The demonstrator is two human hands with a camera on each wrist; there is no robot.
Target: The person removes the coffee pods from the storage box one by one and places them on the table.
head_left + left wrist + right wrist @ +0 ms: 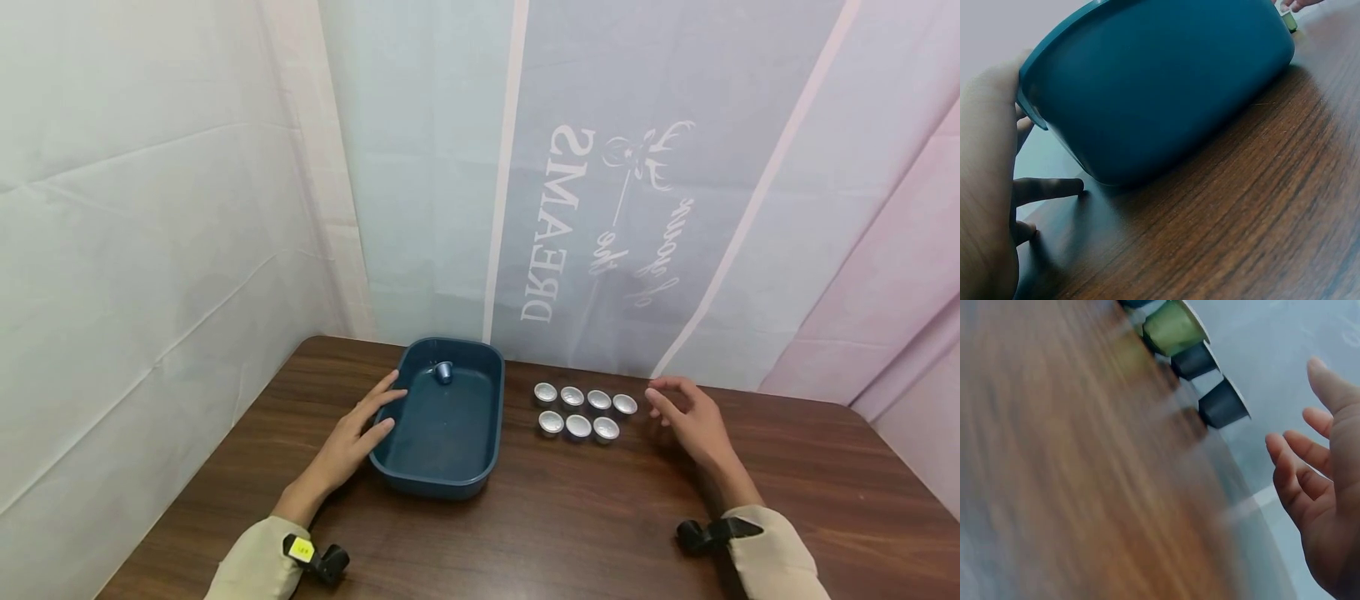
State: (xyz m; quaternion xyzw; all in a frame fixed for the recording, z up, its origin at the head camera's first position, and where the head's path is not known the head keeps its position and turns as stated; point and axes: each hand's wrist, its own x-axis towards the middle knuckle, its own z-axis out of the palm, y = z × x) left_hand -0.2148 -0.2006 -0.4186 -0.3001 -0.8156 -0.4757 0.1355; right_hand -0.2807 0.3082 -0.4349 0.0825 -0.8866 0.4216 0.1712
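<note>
My left hand rests at the left rim of a dark blue-green plastic basin, fingers extended, with thumb and some fingertips over the edge. In the left wrist view two fingers reach down beside the basin's outer wall. Inside the basin lies one blue coffee capsule, near the far end. Several coffee capsules stand foil side up in two rows right of the basin. My right hand hovers just right of them, fingers loosely bent, holding nothing. The right wrist view shows a green capsule and a dark capsule.
The brown wooden table carries everything. Behind it hangs a pale curtain with printed lettering, close to the far edge. Another light cloth covers the left side. Black wrist cameras are strapped over both sleeves.
</note>
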